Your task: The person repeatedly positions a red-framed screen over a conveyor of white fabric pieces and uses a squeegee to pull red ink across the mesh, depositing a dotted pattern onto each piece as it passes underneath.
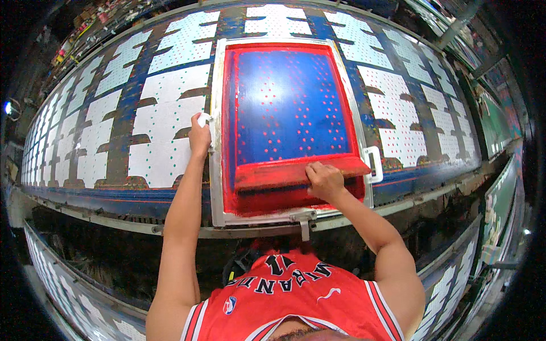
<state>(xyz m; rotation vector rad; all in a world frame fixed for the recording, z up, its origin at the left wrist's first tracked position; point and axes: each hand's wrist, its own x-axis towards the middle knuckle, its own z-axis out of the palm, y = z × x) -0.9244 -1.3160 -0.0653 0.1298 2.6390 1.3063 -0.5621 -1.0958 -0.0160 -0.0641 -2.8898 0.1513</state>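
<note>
A screen printing frame (217, 85) with pale metal sides lies flat on a long printing table. Its blue mesh (278, 74) carries rows of small red dots and has red ink along its edges. My left hand (199, 136) is wrapped round a white handle (203, 120) on the frame's left side. Toward the near end of the mesh, my right hand (325, 181) grips a wide red-stained squeegee (267, 175), fingers over its top edge. Red ink (259, 206) covers the strip on its near side. A second white handle (374, 163) on the right side is untouched.
White cut fabric pieces (170, 108) with green dots lie left of the frame; pieces with red dots (392, 113) lie right. A metal rail (187, 232) with a bracket (303, 223) runs along the near table edge. More tables with pale pieces stand behind me at both lower sides.
</note>
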